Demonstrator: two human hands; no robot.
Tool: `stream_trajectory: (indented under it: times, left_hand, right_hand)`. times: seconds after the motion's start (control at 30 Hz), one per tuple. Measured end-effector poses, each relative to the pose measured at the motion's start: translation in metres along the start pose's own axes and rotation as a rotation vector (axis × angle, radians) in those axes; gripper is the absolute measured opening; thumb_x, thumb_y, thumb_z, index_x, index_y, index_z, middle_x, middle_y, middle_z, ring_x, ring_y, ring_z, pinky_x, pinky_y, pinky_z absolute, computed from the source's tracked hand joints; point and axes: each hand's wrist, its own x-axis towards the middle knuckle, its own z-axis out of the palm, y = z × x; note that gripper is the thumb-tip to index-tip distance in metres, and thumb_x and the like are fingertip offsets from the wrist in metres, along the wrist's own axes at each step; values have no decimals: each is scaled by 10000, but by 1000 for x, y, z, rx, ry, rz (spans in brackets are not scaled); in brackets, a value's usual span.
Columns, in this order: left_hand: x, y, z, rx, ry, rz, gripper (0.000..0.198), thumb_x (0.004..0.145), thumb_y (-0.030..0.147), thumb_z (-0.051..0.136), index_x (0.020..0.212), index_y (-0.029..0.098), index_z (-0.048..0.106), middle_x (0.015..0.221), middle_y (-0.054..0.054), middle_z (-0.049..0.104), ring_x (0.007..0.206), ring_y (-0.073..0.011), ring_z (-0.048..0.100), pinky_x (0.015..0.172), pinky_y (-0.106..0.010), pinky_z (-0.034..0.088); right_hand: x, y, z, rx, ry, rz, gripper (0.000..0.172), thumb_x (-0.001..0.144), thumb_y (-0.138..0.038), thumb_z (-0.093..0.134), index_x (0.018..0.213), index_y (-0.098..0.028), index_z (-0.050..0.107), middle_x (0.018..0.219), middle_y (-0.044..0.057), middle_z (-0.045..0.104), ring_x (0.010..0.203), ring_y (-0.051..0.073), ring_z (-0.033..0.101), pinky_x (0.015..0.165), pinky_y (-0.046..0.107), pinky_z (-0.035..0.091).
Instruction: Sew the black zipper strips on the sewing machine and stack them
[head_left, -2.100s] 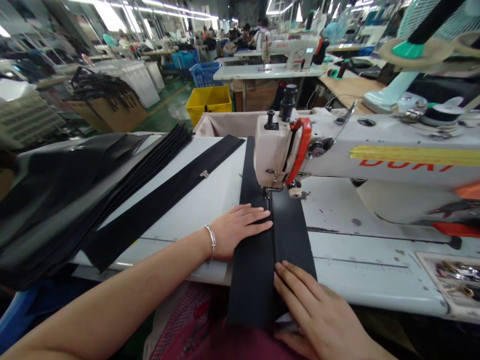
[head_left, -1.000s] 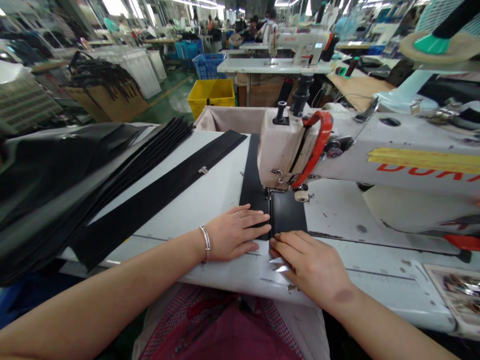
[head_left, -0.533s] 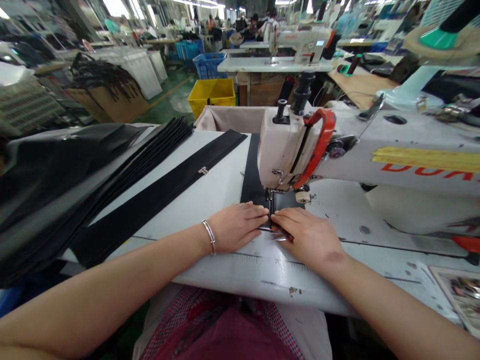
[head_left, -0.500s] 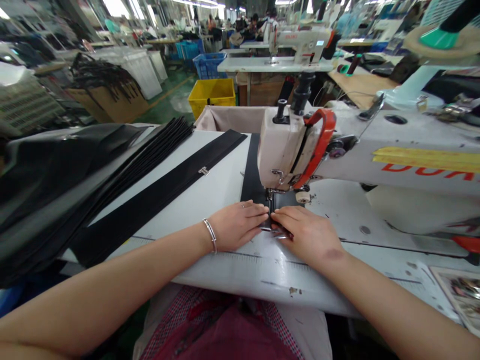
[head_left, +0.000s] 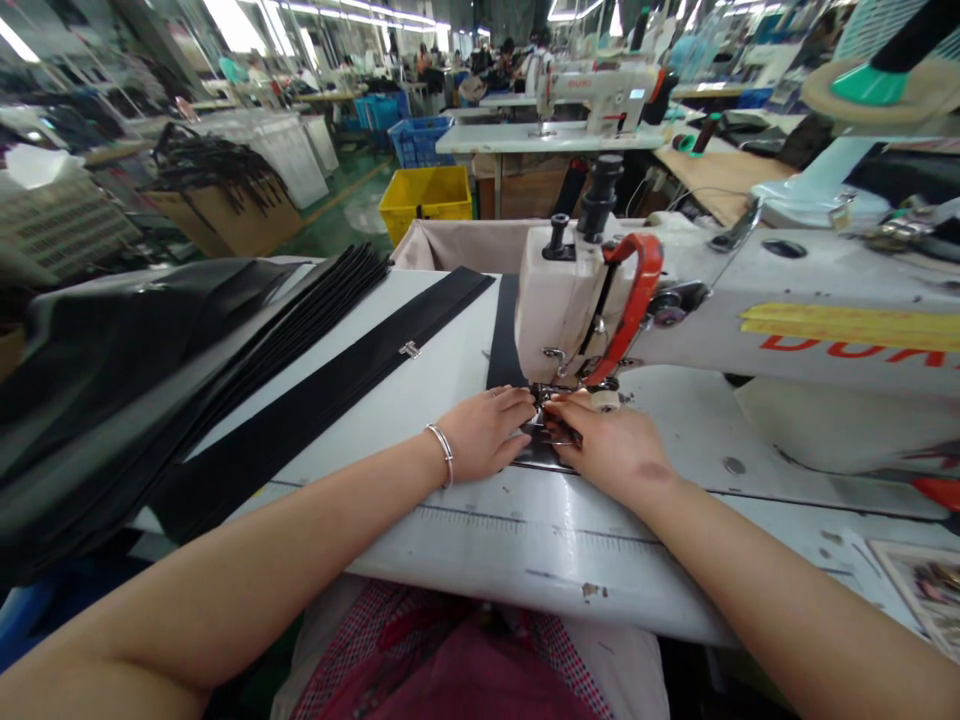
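My left hand (head_left: 487, 432), with a bracelet at the wrist, lies flat with fingers stretched beside the presser foot (head_left: 541, 398) of a sewing machine (head_left: 559, 310). Its fingertips are at the near end of a black strip (head_left: 506, 335), which runs away behind the machine head. Opposite it, my right hand (head_left: 611, 440) is curled, its thumb and index finger close to the foot. A slim metal tool (head_left: 564, 442), perhaps thread snips, sticks out from under its fingers. Between the hands the shiny metal plate (head_left: 544, 455) shows. The strip's end is mostly hidden by my fingers.
A long black strip (head_left: 330, 390) with a metal clip (head_left: 410, 349) lies left on the table. Beyond it is a pile of black pieces (head_left: 300, 325). A fabric-lined bin (head_left: 472, 243) and a yellow crate (head_left: 427, 200) stand behind the table. A photo card (head_left: 926, 590) lies at right.
Both hands have moved forward, closer to the presser foot, and the black strip has gone away from me under it. More of the metal plate now shows in front of my fingers.
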Motion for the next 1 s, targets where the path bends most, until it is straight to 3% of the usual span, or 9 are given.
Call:
stream_trajectory:
  times: [0.27,0.33,0.43,0.53,0.67,0.73,0.8,0.87,1.0]
  left_hand:
    - [-19,-13,-17,-46,-135,-35,372,917,295,477,1262,158,475,1378,-71,467,1291,-159,399,1140,-320,264]
    - [-41,-30,-32,82,-177,-241,407,929,357,463,1311,220,438,1397,-30,449,1289,-156,395,1140,-335,248]
    - [-79,-58,-53,308,-126,-667,433,936,404,425,1318,203,459,1379,-121,436,1248,-292,415,1051,-514,306]
    - [-99,-67,-61,375,-90,-818,480,920,442,435,1310,169,493,1217,-199,507,1111,-378,485,887,-574,394]
    - [-80,-42,-51,312,-129,-692,426,899,515,462,1174,223,604,997,-92,568,917,-236,574,850,-368,459]
    - [-64,-25,-44,271,-148,-597,417,900,523,462,1137,216,612,984,-65,573,889,-187,577,820,-286,468]
    - [-55,-14,-41,270,-144,-541,429,889,513,492,1134,179,605,1017,-82,566,932,-205,561,830,-304,467]
    - [-58,-8,-43,288,-128,-508,411,884,483,516,1130,168,608,1061,-108,543,1001,-250,526,860,-374,453]
    - [-88,8,-48,237,-135,-403,394,887,428,545,1219,218,573,1100,-92,515,1061,-237,489,941,-400,411]
  right_hand:
    - [-6,-2,11,24,8,0,422,846,-309,537,1267,-286,547,1213,23,612,856,232,633,669,348,513]
    - [-7,-1,16,28,17,-6,440,853,-276,523,1293,-275,527,1253,22,591,909,233,624,704,349,519]
    - [-6,1,17,14,33,-2,435,878,-265,487,1313,-260,510,1257,32,588,944,251,616,698,370,530]
    - [-7,-14,6,-6,42,13,366,862,-225,503,1219,-201,582,1180,83,621,959,279,610,700,397,534]
    - [-25,-77,-12,181,119,-204,227,857,-170,489,990,-184,671,1139,72,635,1079,245,562,833,357,517]
    - [-41,-110,-10,293,155,-376,328,851,-170,484,1145,-193,627,1249,46,591,1161,223,519,845,320,522]
    - [-56,-126,-3,303,194,-405,396,849,-170,482,1233,-167,581,1298,51,563,1192,226,503,839,320,533]
    - [-67,-117,7,241,225,-340,362,873,-183,460,1202,-152,606,1269,65,585,1168,237,527,852,355,534]
    - [-81,-58,16,129,258,-189,324,905,-254,425,1123,-167,648,1191,61,633,1091,236,581,885,408,522]
